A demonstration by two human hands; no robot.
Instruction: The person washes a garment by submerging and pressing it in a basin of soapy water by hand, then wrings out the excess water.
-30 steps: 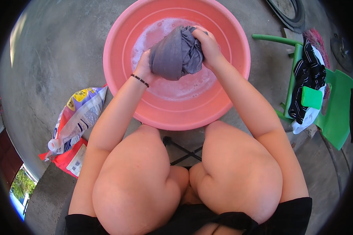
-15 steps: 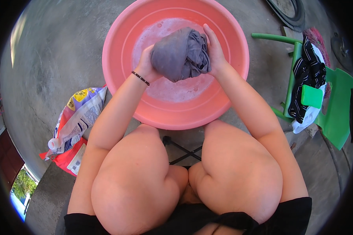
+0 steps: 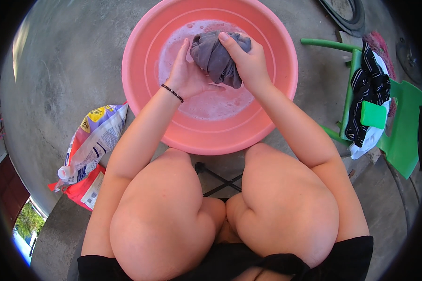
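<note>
A bunched wet grey cloth (image 3: pixel 214 57) is held up over the large pink basin (image 3: pixel 135 89). My right hand (image 3: pixel 252 64) grips its right side, with the thumb pressed on top and the other fingers hidden behind. Against the cloth's lower left lies my left hand (image 3: pixel 188 78), palm turned up and fingers spread, not closed around it. A dark beaded bracelet circles that wrist. Below both hands, foamy soapy water (image 3: pixel 215 108) covers the basin's bottom.
Left of my legs stand a spouted detergent pouch (image 3: pixel 96 138) and a red bag (image 3: pixel 88 189). A green chair (image 3: pixel 401 140) at the right bears striped black clothing (image 3: pixel 358 114), a white cloth and a green block (image 3: pixel 373 114). Black coiled tubing (image 3: pixel 354 18) lies at the far right.
The cloth has been turned and bunched smaller. My right hand has come over its side with the thumb on top, while my left hand has loosened and spread its fingers.
</note>
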